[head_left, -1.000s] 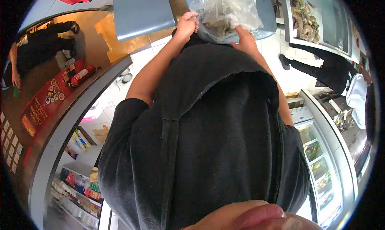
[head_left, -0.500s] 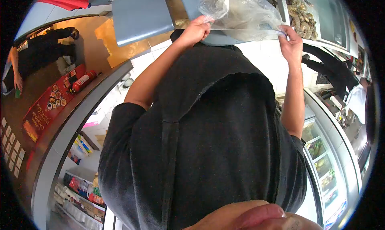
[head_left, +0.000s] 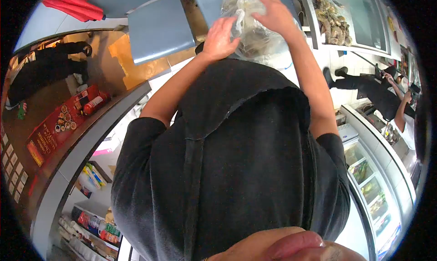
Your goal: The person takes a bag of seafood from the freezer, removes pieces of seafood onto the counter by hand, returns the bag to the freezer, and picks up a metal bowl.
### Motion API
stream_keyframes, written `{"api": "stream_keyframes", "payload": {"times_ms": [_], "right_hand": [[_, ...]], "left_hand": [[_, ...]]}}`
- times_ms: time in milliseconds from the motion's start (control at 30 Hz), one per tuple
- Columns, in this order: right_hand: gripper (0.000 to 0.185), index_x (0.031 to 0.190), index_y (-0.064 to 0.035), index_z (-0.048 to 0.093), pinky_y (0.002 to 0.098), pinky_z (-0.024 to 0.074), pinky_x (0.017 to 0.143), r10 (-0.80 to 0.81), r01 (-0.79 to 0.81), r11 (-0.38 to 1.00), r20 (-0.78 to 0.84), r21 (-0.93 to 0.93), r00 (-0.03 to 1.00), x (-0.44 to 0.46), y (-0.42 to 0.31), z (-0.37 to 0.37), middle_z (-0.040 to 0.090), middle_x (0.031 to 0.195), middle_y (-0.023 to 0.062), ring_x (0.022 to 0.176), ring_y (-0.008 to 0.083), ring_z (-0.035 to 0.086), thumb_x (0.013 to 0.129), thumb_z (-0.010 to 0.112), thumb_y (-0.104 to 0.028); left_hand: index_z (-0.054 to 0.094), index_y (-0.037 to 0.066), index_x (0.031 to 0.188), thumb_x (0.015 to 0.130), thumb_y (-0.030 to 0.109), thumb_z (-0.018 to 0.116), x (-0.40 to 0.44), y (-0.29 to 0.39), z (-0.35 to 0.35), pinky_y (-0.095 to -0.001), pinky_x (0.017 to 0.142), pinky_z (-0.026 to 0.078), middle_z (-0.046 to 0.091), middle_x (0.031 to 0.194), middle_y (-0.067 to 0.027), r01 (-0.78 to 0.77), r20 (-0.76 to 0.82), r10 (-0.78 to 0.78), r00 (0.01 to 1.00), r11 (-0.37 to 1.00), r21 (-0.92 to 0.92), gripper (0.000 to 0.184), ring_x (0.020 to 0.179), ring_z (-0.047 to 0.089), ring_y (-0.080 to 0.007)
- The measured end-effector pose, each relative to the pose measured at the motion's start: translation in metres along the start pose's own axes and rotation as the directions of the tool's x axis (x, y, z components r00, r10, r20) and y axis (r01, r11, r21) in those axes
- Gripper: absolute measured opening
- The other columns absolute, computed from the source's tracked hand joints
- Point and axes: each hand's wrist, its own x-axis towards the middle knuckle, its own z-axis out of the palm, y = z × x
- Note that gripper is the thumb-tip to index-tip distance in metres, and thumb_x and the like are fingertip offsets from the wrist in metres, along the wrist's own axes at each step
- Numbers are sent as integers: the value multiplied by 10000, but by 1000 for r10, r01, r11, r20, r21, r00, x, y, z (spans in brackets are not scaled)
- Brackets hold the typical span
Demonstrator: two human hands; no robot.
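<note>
A clear plastic bag (head_left: 259, 40), crumpled and bunched, lies at the top of the view on a blue-grey surface. My left hand (head_left: 221, 40) lies against its left side with the fingers stretched out and the thumb apart. Over the bag's upper right part reaches my right hand (head_left: 275, 15), its fingers and thumb spread and slightly blurred. A twisted whitish fold of the plastic shows between the two hands. What is inside the bag, if anything, I cannot make out.
A blue-grey flat panel (head_left: 159, 29) stands left of the bag. Oysters or similar rough shells (head_left: 334, 20) lie in a tray at right. A person in dark clothes (head_left: 373, 86) stands at far right, holding a pole. Red cloth (head_left: 73, 4) hangs upper left.
Both hands held the bag's edges pulled wide apart before. Now they have come together over it, the right moving left and up, and the plastic is bunched between them.
</note>
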Motion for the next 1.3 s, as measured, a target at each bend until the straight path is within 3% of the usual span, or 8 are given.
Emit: {"api": "stream_keyframes", "payload": {"times_ms": [133, 300, 433, 733, 767, 900, 1133, 1300], "right_hand": [[392, 1125, -97, 631, 395, 474, 865, 106, 5, 977, 509, -212, 854, 16, 27, 67, 640, 1097, 144, 1034, 321, 599, 785, 667, -287], [198, 930, -71, 672, 379, 498, 717, 53, -77, 995, 321, 62, 946, 24, 19, 34, 681, 860, 117, 791, 283, 640, 817, 621, -225], [155, 911, -30, 662, 275, 470, 681, 122, -133, 915, 55, 381, 991, 15, -31, -47, 665, 793, 69, 728, 146, 596, 829, 658, -162], [49, 875, 2, 662, 197, 441, 680, 355, -13, 704, -335, 710, 873, -8, -41, -70, 639, 774, -2, 742, 62, 560, 844, 654, -34], [146, 822, -89, 646, 442, 497, 700, 315, -125, 867, -336, 482, 888, -7, -39, -77, 653, 825, 166, 802, 364, 635, 801, 532, -179], [206, 928, -79, 680, 441, 498, 732, 364, -287, 926, 379, -246, 851, -29, 9, -59, 663, 828, 133, 815, 369, 631, 773, 548, -104], [338, 1093, -78, 639, 440, 474, 865, -27, 12, 991, 116, 130, 993, -12, -45, -49, 631, 1050, 174, 1000, 353, 594, 769, 550, -114], [264, 995, -40, 658, 440, 498, 824, 161, -57, 979, 567, -197, 808, 29, -36, 56, 656, 1021, 172, 928, 354, 631, 792, 549, -168]], "left_hand": [[413, 60, 1304, 746, 245, 706, 19, 9, 9, -446, 905, 447, 574, 1091, -205, 112, 28, -111, 993, 992, -52, 657, 1037, 549, -398], [530, 46, 1197, 786, 256, 680, 27, -20, 33, -426, 727, 501, 647, 838, -174, 263, -102, -280, 955, 952, -155, 485, 785, 628, -357], [652, 27, 968, 858, 178, 612, 38, -35, 12, -300, 636, 466, 641, 735, -79, 325, -62, -363, 930, 888, -327, 191, 667, 573, -135], [634, 13, 960, 852, 167, 613, 60, -15, -34, -291, 584, 445, 618, 709, -42, 268, -98, -372, 923, 804, -531, 190, 638, 542, -117], [634, 14, 964, 852, 167, 612, 64, -15, -35, -288, 591, 448, 621, 716, -40, 241, -125, -360, 925, 807, -538, 191, 644, 545, -117], [635, 10, 971, 858, 178, 609, 75, -26, -32, -277, 642, 460, 632, 751, -50, 147, -173, -283, 943, 825, -546, 204, 692, 562, -119], [643, 6, 958, 855, 165, 615, 72, -25, -36, -266, 672, 459, 635, 785, -36, 219, -123, -360, 925, 769, -601, 192, 726, 555, -99], [648, 14, 954, 851, 156, 618, 74, -17, -42, -256, 664, 454, 635, 787, -17, 177, -103, -308, 946, 754, -632, 178, 725, 550, -89]]}}
